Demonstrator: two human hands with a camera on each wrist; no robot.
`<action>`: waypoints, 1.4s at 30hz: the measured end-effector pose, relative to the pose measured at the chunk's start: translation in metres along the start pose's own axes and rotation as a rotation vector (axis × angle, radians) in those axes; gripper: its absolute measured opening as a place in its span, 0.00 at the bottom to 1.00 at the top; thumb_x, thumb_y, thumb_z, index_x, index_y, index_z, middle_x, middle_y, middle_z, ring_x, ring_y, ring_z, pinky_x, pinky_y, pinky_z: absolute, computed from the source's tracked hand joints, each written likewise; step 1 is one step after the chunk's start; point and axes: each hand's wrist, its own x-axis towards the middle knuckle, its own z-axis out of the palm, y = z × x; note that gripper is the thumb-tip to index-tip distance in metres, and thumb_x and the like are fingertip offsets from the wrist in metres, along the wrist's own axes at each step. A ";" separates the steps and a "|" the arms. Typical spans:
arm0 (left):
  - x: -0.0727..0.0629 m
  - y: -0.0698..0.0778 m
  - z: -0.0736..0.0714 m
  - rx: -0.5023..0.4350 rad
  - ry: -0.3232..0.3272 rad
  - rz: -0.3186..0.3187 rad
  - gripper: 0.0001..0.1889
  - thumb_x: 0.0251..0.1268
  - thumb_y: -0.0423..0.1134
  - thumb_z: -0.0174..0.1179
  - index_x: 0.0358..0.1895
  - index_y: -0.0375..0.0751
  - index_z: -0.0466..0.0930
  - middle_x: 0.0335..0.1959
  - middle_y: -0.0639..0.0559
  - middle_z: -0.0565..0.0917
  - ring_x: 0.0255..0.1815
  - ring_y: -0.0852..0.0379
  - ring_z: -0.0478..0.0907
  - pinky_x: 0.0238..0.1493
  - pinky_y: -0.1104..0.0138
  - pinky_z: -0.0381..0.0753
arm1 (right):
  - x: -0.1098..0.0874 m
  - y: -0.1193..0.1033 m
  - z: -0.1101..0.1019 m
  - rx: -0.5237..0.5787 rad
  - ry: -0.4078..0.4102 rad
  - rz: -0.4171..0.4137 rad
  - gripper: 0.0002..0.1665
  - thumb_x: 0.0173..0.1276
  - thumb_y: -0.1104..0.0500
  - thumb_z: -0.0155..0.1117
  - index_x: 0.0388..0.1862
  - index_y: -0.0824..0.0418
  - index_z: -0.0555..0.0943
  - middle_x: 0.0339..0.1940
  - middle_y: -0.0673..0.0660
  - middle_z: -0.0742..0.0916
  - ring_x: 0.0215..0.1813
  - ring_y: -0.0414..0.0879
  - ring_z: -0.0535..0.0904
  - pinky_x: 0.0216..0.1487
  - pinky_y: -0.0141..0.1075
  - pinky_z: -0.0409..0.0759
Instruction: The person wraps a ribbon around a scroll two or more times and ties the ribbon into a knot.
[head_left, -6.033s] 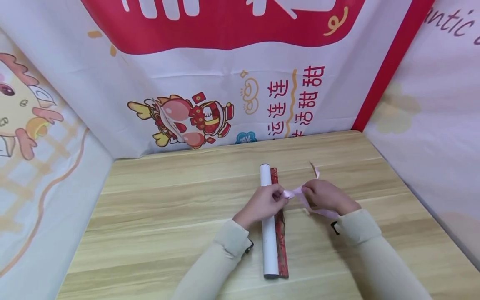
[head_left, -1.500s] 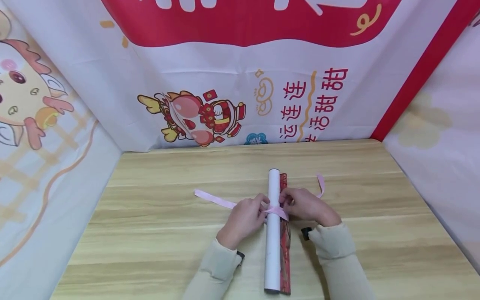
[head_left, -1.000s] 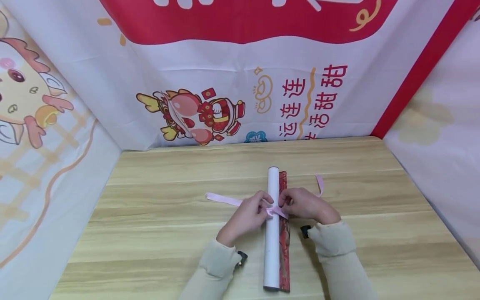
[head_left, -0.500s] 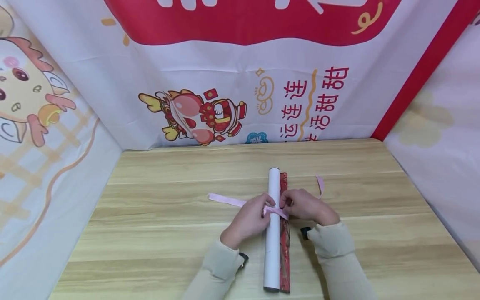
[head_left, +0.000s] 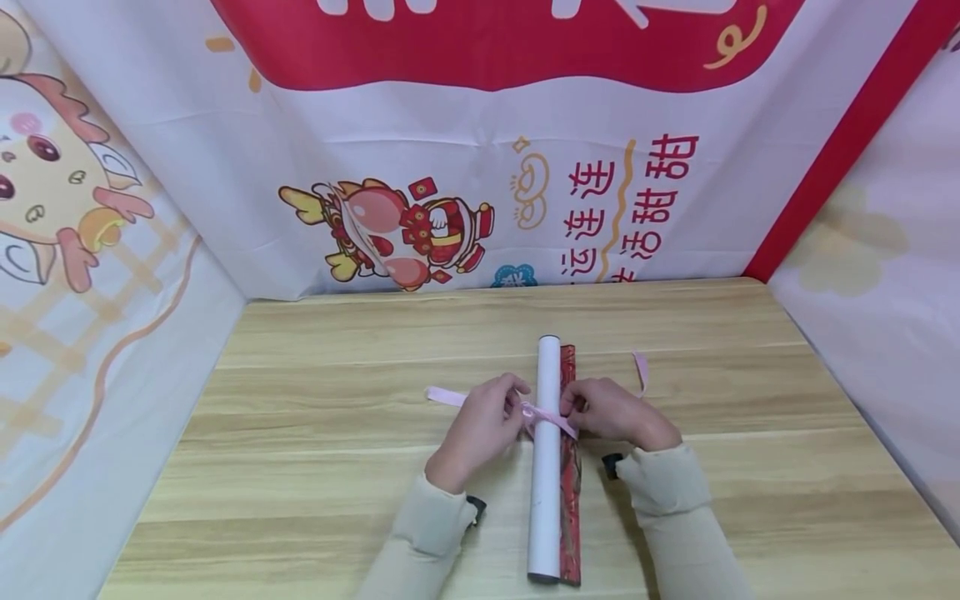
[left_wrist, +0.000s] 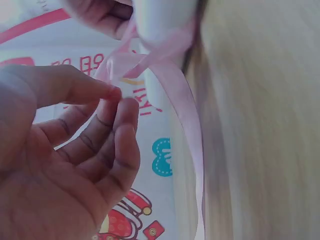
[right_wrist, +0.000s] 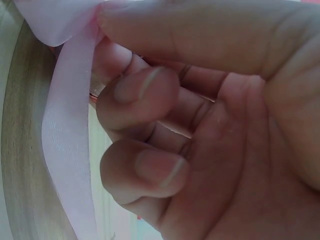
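Observation:
A white tube (head_left: 544, 500) with dark ends lies lengthwise on the wooden table, with a flat red-brown patterned strip (head_left: 571, 517) along its right side. Pink ribbon (head_left: 553, 419) crosses over the tube near its middle. Left of the tube, my left hand (head_left: 483, 425) pinches a loop of the ribbon between thumb and fingertips, its other fingers loosely bent in the left wrist view. On the other side, my right hand (head_left: 615, 414) pinches the ribbon between thumb and index finger, above the patterned strip. The ribbon's underside wrap is hidden.
One loose ribbon tail reaches left past my left hand; another lies behind my right hand. The wooden table (head_left: 322, 467) meets a printed cloth backdrop (head_left: 420, 125) at the back. Cloth walls stand left and right.
Over the last seconds the ribbon has come to lie across the tube. Just now my left hand has drawn slightly left off the tube, and the left tail has shortened.

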 end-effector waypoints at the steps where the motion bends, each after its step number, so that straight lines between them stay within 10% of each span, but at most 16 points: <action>1: 0.001 0.000 -0.001 -0.054 -0.011 -0.009 0.11 0.72 0.29 0.60 0.54 0.37 0.83 0.38 0.49 0.87 0.37 0.58 0.82 0.40 0.71 0.83 | 0.000 0.000 0.000 -0.002 -0.001 -0.005 0.05 0.68 0.68 0.65 0.38 0.60 0.83 0.34 0.53 0.85 0.37 0.44 0.78 0.39 0.35 0.77; 13: 0.001 0.007 -0.010 -0.564 -0.066 -0.267 0.17 0.72 0.31 0.62 0.62 0.36 0.78 0.50 0.42 0.82 0.35 0.56 0.85 0.41 0.58 0.91 | -0.003 -0.001 -0.001 -0.008 0.002 -0.025 0.05 0.69 0.68 0.64 0.38 0.60 0.83 0.34 0.53 0.86 0.36 0.43 0.77 0.39 0.35 0.77; 24: -0.003 -0.014 -0.063 -0.656 -0.099 -0.304 0.21 0.75 0.37 0.65 0.67 0.37 0.76 0.52 0.43 0.84 0.39 0.56 0.80 0.37 0.69 0.80 | -0.013 0.005 -0.014 -0.032 0.064 -0.030 0.06 0.69 0.65 0.63 0.39 0.58 0.87 0.36 0.53 0.87 0.38 0.44 0.78 0.42 0.37 0.78; 29: -0.009 -0.029 -0.081 -0.370 0.050 -0.347 0.20 0.72 0.36 0.67 0.64 0.40 0.78 0.49 0.43 0.85 0.35 0.53 0.82 0.36 0.66 0.80 | -0.017 0.009 -0.019 -0.025 0.061 -0.018 0.05 0.71 0.64 0.65 0.41 0.60 0.87 0.37 0.53 0.88 0.39 0.44 0.79 0.42 0.37 0.79; 34: -0.009 -0.035 -0.073 0.093 0.101 -0.302 0.20 0.72 0.37 0.67 0.64 0.38 0.80 0.54 0.42 0.87 0.54 0.45 0.84 0.57 0.51 0.84 | -0.020 0.013 -0.020 0.023 0.037 0.010 0.11 0.71 0.62 0.69 0.50 0.63 0.84 0.48 0.59 0.90 0.48 0.49 0.85 0.49 0.44 0.85; 42: -0.005 -0.008 -0.022 0.124 -0.278 -0.097 0.24 0.72 0.48 0.68 0.66 0.41 0.82 0.59 0.46 0.89 0.61 0.46 0.85 0.68 0.48 0.78 | -0.017 0.015 -0.016 0.031 -0.021 -0.009 0.11 0.70 0.59 0.70 0.49 0.60 0.85 0.42 0.53 0.88 0.44 0.45 0.81 0.47 0.42 0.83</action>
